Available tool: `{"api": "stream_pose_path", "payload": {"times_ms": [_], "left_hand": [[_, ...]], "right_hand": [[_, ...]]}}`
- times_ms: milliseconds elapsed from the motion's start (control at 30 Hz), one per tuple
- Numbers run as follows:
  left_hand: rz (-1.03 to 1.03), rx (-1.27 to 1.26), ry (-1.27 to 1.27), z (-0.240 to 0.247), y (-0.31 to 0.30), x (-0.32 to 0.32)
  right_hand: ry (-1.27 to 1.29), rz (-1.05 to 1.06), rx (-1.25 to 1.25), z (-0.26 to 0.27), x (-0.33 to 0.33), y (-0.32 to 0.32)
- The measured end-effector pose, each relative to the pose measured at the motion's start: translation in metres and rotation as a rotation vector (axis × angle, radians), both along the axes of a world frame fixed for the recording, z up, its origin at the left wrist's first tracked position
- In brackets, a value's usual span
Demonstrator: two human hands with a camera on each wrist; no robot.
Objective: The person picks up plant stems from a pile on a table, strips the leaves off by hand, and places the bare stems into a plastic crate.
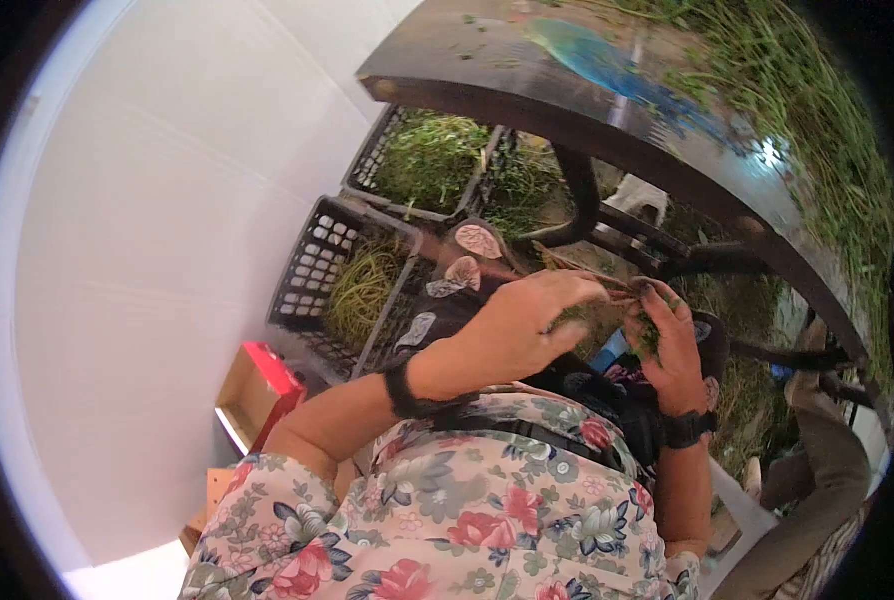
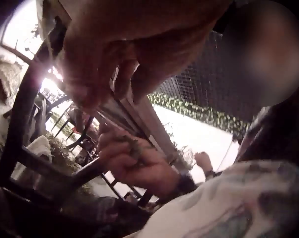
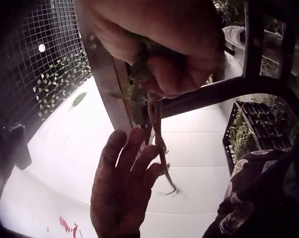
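Note:
My right hand (image 1: 673,348) grips a small bunch of leafy green plants (image 3: 138,94) in its curled fingers, above the lap. Thin brownish stems (image 3: 158,130) hang out of that grip in the right wrist view. Beside the stems is my left hand (image 1: 527,322), its fingers (image 3: 120,148) fairly straight and spread in the right wrist view, the fingertips right at the stems. The left wrist view shows the left hand (image 2: 134,54) close and dark above the right hand (image 2: 134,163), which has green leaves across its fingers.
A dark table (image 1: 447,60) bears a heap of green plants (image 1: 817,130) and a blue-green item (image 1: 592,55). Below stand black crates, one with leafy greens (image 1: 432,155), another with yellowish stems (image 1: 362,290). A red-edged box (image 1: 257,385) is at left; another person's leg (image 1: 827,450) at right.

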State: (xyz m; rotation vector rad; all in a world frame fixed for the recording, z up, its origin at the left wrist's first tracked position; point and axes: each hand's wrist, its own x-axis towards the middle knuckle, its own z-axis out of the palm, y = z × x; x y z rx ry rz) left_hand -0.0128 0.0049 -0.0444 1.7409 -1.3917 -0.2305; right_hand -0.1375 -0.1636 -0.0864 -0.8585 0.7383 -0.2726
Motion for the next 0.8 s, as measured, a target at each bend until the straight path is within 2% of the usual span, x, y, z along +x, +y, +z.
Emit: {"api": "stream_pose_path", "payload": {"times_ms": [33,133,200,333,433,533,600,667,733,800], "left_hand": [[0.01,0.011,-0.141,-0.003,-0.001,0.0],[0.119,0.098,-0.126,-0.001,0.004,-0.006],[0.121,0.331,-0.126,0.004,0.007,-0.005],[-0.001,0.599,-0.254,-0.01,0.012,0.009],[0.112,0.721,-0.182,-0.003,0.025,0.029],[0.342,0.795,-0.235,0.001,0.055,0.064],[0.493,0.683,-0.221,-0.02,0.091,0.093],[0.498,0.796,-0.209,-0.021,0.122,0.12],[0.503,0.596,-0.476,-0.059,0.162,0.146],[0.548,0.577,-0.386,-0.042,0.152,0.14]], "right_hand": [[-0.05,0.043,-0.004,0.001,0.0,0.001],[-0.155,0.154,-0.015,-0.003,-0.003,-0.003],[-0.168,0.225,-0.035,-0.004,-0.002,-0.002],[-0.092,0.249,-0.09,-0.004,0.003,0.007],[-0.073,0.179,-0.056,-0.007,0.003,0.006],[-0.077,0.081,0.037,-0.024,-0.004,-0.011],[-0.115,0.067,0.074,-0.034,-0.009,-0.02],[-0.117,0.044,0.097,-0.036,-0.009,-0.02],[-0.107,0.054,0.051,-0.035,-0.011,-0.02],[-0.105,0.064,0.035,-0.032,-0.012,-0.021]]}}
